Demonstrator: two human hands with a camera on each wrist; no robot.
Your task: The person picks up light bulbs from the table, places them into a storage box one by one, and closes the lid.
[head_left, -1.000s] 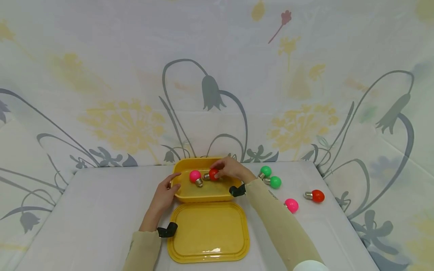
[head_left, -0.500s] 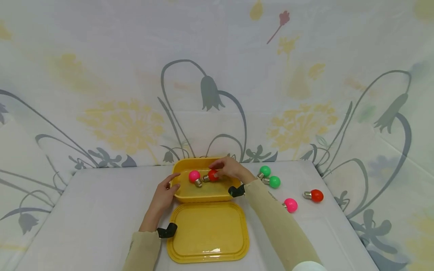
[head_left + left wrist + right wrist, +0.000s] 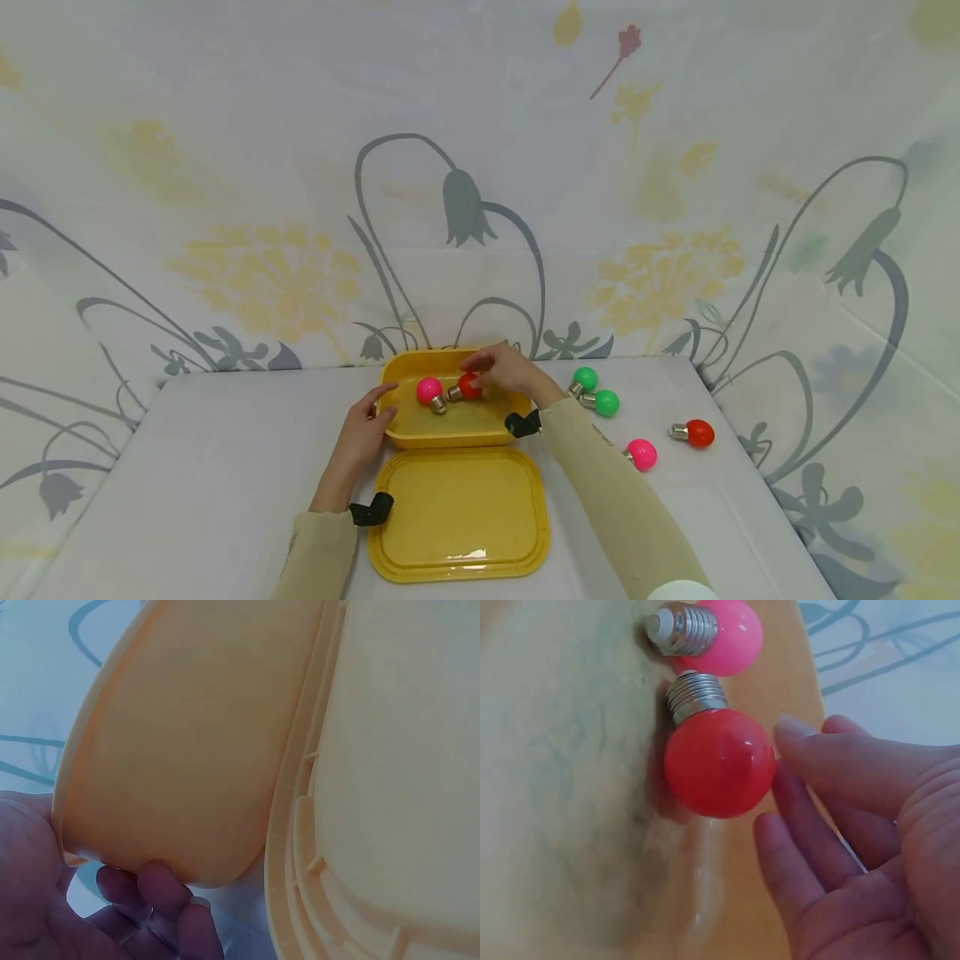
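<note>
A yellow plastic box (image 3: 450, 439) stands at the back of the table with a pink bulb (image 3: 429, 388) and a red bulb (image 3: 469, 386) lying in it, their metal screw bases close together. My left hand (image 3: 363, 429) grips the box at its left end; in the left wrist view its curled fingers (image 3: 161, 889) lie against the wall. Over the box's right part is my right hand (image 3: 510, 372), beside the red bulb (image 3: 720, 763). Its thumb and fingers are spread loosely at the bulb's side and do not hold it. Whether the thumb still touches is unclear.
The yellow lid (image 3: 459, 512) lies flat in front of the box. To the right on the white table are two green bulbs (image 3: 607, 402), another pink bulb (image 3: 642, 454) partly behind the right sleeve, and another red bulb (image 3: 701, 433). A patterned cloth (image 3: 480, 283) rises behind the table.
The right hand's fingers have loosened from the red bulb and lifted slightly, leaving the bulb in the box. The left hand stays at the box's left end.
</note>
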